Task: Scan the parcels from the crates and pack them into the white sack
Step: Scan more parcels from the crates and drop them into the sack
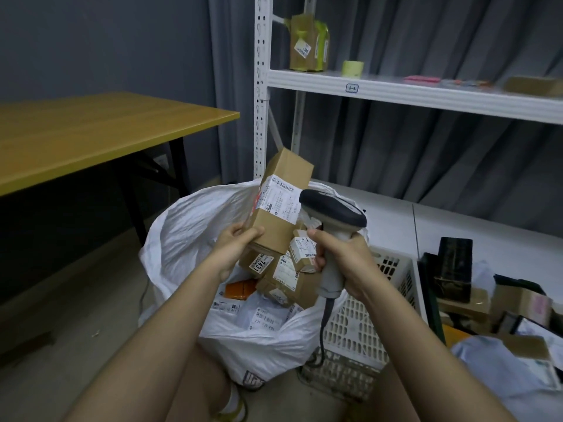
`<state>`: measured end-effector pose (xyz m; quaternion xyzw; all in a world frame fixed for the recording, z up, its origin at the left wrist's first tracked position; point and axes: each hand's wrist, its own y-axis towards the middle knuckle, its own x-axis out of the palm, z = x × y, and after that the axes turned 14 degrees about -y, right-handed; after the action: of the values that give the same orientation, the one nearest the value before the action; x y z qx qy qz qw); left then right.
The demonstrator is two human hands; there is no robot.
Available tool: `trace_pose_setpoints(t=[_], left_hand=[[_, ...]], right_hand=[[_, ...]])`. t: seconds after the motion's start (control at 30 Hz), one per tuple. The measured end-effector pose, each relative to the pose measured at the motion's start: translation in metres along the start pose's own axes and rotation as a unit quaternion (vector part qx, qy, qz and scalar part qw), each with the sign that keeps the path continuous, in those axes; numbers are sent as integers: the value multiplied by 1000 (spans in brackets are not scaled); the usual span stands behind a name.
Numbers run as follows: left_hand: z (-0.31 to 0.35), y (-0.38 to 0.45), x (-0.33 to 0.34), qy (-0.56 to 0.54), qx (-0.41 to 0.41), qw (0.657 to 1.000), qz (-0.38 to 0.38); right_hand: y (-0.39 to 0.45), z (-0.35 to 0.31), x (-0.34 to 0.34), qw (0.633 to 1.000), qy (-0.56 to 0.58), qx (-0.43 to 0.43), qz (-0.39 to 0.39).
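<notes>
While my left hand [236, 239] grips the lower end of a tilted cardboard parcel [281, 202] above the white sack [182, 233], my right hand [341, 260] clasps the grey scanner [333, 226] just beside its label. Boxed and bagged parcels fill the sack; a white crate [393, 287] to its right holds dark and brown packages. Both forearms reach forward.

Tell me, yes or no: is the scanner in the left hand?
No: the right hand grips the scanner by its handle, while the left hand holds a cardboard parcel above the white sack.
</notes>
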<state>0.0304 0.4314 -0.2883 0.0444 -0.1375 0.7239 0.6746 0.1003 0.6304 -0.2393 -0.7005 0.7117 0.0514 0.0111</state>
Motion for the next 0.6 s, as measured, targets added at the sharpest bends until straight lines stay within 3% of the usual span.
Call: trace_pose_setpoints(t=[0.6], left_hand=[[-20,9,-11,-12,-46,998,-37]], right_hand=[[-2,2,2,998,-24,47,21]])
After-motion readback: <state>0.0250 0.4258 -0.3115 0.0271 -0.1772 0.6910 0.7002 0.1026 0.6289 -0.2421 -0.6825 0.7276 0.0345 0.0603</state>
